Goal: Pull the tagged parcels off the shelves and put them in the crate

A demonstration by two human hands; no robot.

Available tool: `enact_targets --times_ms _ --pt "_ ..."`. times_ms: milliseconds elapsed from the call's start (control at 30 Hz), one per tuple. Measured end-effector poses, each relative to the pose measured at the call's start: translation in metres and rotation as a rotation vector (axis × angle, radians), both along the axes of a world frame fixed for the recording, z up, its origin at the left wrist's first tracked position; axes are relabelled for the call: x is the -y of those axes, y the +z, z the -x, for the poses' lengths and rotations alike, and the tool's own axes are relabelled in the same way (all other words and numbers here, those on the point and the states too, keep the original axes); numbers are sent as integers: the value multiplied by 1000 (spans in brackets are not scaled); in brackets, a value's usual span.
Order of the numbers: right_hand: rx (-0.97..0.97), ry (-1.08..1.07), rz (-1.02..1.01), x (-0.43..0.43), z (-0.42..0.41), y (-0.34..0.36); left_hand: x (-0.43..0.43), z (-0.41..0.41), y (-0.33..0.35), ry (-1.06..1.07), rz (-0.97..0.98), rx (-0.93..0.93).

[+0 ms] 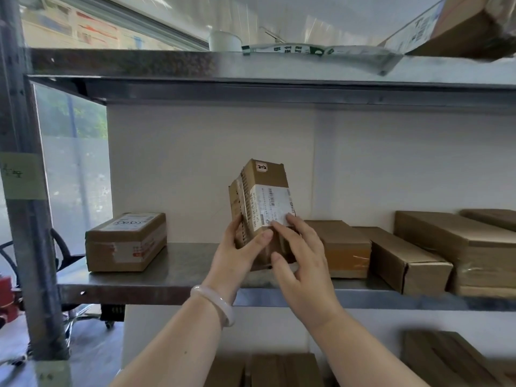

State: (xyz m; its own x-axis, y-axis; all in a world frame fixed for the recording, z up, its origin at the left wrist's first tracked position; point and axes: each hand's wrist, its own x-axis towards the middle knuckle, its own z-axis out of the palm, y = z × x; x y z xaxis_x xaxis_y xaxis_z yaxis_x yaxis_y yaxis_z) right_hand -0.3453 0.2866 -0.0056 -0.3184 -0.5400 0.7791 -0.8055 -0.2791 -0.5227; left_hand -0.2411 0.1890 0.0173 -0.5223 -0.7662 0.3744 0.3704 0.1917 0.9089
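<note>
At the far left stands the grey steel upright of the shelving rack (33, 219), with a strip of pale tape stuck on it. On the steel middle shelf (178, 269) a brown cardboard box with a white label on top (125, 241) lies flat near the left end. The left hand (240, 255), a pale milky bangle (213, 304) on its wrist, grips the tagged parcel (262, 196), with its thumb across the front and its fingers behind the left edge. The parcel is an oblong brown cardboard box held on end over the middle of the shelf, tilted slightly. It has a small white handwritten tag near its upper end, a white shipping label with a barcode down its front and clear tape along one edge. Its lower end is hidden by the hands. The right hand (301, 263) clasps the lower right corner, fingertips on the label. Further right, three plain brown cardboard boxes (405, 263) lie side by side on the shelf.
</note>
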Motion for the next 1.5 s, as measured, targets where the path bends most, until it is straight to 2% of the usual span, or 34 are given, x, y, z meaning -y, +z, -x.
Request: enact_targets --times_ms 133,233,367,467,567,667,800,967,1200,1500 --pt "213 113 21 0 6 5 3 -3 -2 -72 -25 -24" --pt "354 276 -57 2 6 11 4 -3 -4 -135 -112 -15" --pt "356 333 -105 5 4 11 6 0 -6 -31 -232 29" --pt "408 359 -94 8 6 10 6 -1 -5 48 -172 31" --pt "493 350 -114 11 8 10 6 -4 0 3 -16 25" --pt "514 334 -133 16 8 14 4 -5 4 -32 116 62" --pt "533 342 -166 23 9 17 7 -4 6 6 159 76" --pt "542 337 -195 35 11 20 24 -11 4 126 321 247" --pt "500 257 -256 61 4 26 43 -11 2 217 208 243" --pt "454 246 -345 73 13 27 54 -8 12 211 236 357"
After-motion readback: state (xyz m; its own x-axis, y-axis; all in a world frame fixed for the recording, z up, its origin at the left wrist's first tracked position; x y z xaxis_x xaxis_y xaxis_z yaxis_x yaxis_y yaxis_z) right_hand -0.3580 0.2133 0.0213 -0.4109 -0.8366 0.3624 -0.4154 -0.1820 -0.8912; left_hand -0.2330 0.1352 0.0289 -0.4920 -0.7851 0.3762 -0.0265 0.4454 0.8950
